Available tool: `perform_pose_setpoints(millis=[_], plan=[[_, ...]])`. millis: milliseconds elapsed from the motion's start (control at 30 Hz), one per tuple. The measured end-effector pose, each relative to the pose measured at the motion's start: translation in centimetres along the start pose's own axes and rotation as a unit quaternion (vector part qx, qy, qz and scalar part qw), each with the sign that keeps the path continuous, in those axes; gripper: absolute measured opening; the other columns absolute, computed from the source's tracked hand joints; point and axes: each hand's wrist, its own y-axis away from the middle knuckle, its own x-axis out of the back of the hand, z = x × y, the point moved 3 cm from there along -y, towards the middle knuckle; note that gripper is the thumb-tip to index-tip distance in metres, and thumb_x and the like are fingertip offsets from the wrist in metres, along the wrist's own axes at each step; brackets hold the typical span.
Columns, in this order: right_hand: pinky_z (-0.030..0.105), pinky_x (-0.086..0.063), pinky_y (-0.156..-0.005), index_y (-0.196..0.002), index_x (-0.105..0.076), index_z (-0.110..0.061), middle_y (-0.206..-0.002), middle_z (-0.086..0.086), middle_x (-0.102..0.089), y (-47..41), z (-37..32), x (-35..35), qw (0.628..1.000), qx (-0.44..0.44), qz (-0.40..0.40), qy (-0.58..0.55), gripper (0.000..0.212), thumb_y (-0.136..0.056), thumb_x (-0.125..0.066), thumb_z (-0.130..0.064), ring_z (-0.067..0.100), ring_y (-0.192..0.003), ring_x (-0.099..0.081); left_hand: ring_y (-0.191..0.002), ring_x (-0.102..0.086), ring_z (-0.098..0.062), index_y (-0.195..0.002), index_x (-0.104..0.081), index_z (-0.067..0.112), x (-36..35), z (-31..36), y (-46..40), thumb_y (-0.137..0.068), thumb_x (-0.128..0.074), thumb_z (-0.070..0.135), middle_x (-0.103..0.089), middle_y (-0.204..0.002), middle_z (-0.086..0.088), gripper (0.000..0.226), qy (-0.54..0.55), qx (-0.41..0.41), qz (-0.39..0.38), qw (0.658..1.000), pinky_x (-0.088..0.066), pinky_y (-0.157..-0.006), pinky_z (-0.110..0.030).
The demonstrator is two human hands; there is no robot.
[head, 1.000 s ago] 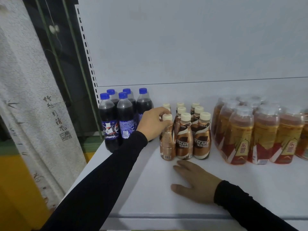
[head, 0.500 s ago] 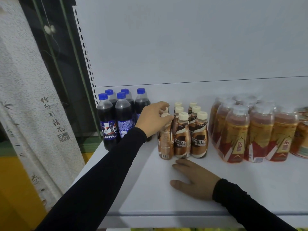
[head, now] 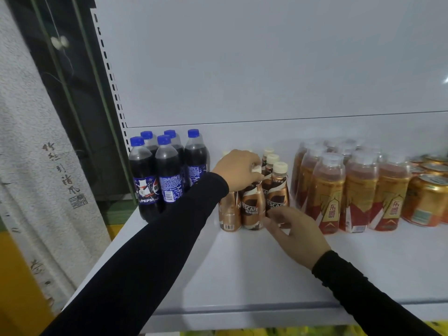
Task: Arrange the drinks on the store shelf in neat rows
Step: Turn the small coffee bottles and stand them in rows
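Note:
Several small brown Nescafé coffee bottles (head: 252,207) with cream caps stand in rows at the middle of the white shelf (head: 242,275). My left hand (head: 238,169) reaches in from the left, its fingers curled over the cap of the middle front coffee bottle. My right hand (head: 295,231) lies low in front of the group, fingertips touching the lower part of the right front coffee bottle (head: 277,190). Pepsi bottles (head: 155,170) with blue caps stand at the left. Orange energy-drink bottles (head: 327,190) stand at the right.
Gold cans (head: 426,200) sit at the far right of the shelf. The slotted shelf upright (head: 109,76) runs up the left side, with a pale hanging cloth with calligraphy (head: 36,166) beyond it. The shelf's front edge (head: 242,311) is close to me.
My right hand has left the shelf surface and moved forward to the right front coffee bottle. My left hand has shifted right, from the left front bottle to the middle one's cap.

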Motion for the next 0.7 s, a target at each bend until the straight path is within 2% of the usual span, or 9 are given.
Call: perform_pose_setpoints(millis=[100,167,233,267,333,400,467,600,700], plan=[[0.011,-0.049,-0.072,-0.115,-0.054,-0.031,-0.098,-0.017,-0.055,-0.1,0.0,-0.1,0.999,-0.017,0.025,-0.026,0.038,-0.085,-0.059,-0.056,-0.004,-0.088,-0.057,-0.108,-0.058,-0.022,-0.125,-0.065,0.015,0.5,0.2,0.8,-0.095,-0.063,0.036,-0.067,-0.119,-0.003,0.036,0.019,-0.003,0.023,1.0,-0.044,-0.088,-0.031],[0.01,-0.047,-0.073,-0.117,-0.049,-0.035,-0.106,-0.015,-0.055,-0.2,-0.2,-0.2,0.998,-0.022,0.034,-0.055,0.055,-0.076,-0.059,-0.07,-0.001,-0.093,-0.058,-0.106,-0.059,-0.021,-0.122,-0.066,0.015,1.2,0.4,1.4,-0.095,-0.063,0.035,-0.068,-0.116,-0.002,0.033,0.048,-0.009,0.052,0.997,-0.044,-0.087,-0.03],[0.017,-0.049,-0.081,-0.124,-0.048,-0.035,-0.113,-0.015,-0.054,-0.3,-0.3,-0.7,0.996,-0.031,0.036,-0.077,0.078,-0.066,-0.053,-0.086,0.003,-0.099,-0.057,-0.105,-0.059,-0.018,-0.122,-0.066,0.015,2.0,0.6,2.1,-0.095,-0.065,0.034,-0.068,-0.115,0.0,0.033,0.085,-0.006,0.076,0.993,-0.044,-0.089,-0.029],[0.02,-0.05,-0.082,-0.125,-0.047,-0.035,-0.115,-0.015,-0.054,-0.4,-0.4,-0.8,0.995,-0.035,0.035,-0.09,0.081,-0.063,-0.053,-0.087,0.004,-0.101,-0.057,-0.105,-0.059,-0.016,-0.123,-0.066,0.015,2.3,0.7,2.5,-0.095,-0.065,0.034,-0.068,-0.116,0.001,0.034,0.107,-0.002,0.084,0.991,-0.045,-0.091,-0.028],[0.015,-0.048,-0.078,-0.119,-0.047,-0.039,-0.112,-0.02,-0.055,-0.4,-0.8,-0.9,0.991,-0.043,0.033,-0.123,0.068,-0.066,-0.062,-0.077,0.0,-0.1,-0.057,-0.105,-0.061,-0.015,-0.121,-0.068,0.016,2.7,0.6,3.0,-0.094,-0.067,0.034,-0.069,-0.115,0.003,0.033,0.152,0.003,0.097,0.984,-0.047,-0.093,-0.029],[0.007,-0.044,-0.07,-0.116,-0.044,-0.04,-0.104,-0.028,-0.054,-0.4,-1.2,-0.9,0.987,-0.051,0.031,-0.152,0.055,-0.073,-0.075,-0.053,-0.009,-0.094,-0.055,-0.104,-0.062,-0.013,-0.12,-0.069,0.017,2.7,0.3,3.5,-0.093,-0.068,0.034,-0.07,-0.114,0.005,0.032,0.186,0.01,0.116,0.976,-0.048,-0.093,-0.027],[0.004,-0.044,-0.067,-0.12,-0.045,-0.037,-0.102,-0.03,-0.054,-0.4,-1.1,-1.1,0.98,-0.06,0.028,-0.187,0.056,-0.076,-0.079,-0.038,-0.012,-0.092,-0.055,-0.103,-0.062,-0.01,-0.12,-0.069,0.017,2.6,-0.1,4.1,-0.09,-0.072,0.035,-0.069,-0.114,0.006,0.035,0.233,0.035,0.141,0.962,-0.048,-0.092,-0.023],[0.015,-0.052,-0.086,-0.127,-0.054,-0.032,-0.113,-0.02,-0.065,-0.3,-0.9,-1.9,0.969,-0.054,0.004,-0.239,0.062,-0.072,-0.078,-0.044,-0.004,-0.101,-0.063,-0.101,-0.066,-0.01,-0.12,-0.069,0.014,1.8,-0.9,5.5,-0.087,-0.076,0.026,-0.07,-0.109,0.005,0.035,0.39,0.071,0.163,0.903,-0.053,-0.092,-0.025],[0.019,-0.054,-0.087,-0.126,-0.055,-0.036,-0.113,-0.019,-0.067,0.1,-1.3,-2.1,0.962,-0.04,-0.018,-0.269,0.056,-0.074,-0.077,-0.04,-0.001,-0.104,-0.064,-0.092,-0.07,-0.008,-0.117,-0.068,0.015,0.6,-1.4,6.7,-0.091,-0.071,0.019,-0.074,-0.102,0.004,0.026,0.526,0.085,0.136,0.835,-0.056,-0.079,-0.022]])
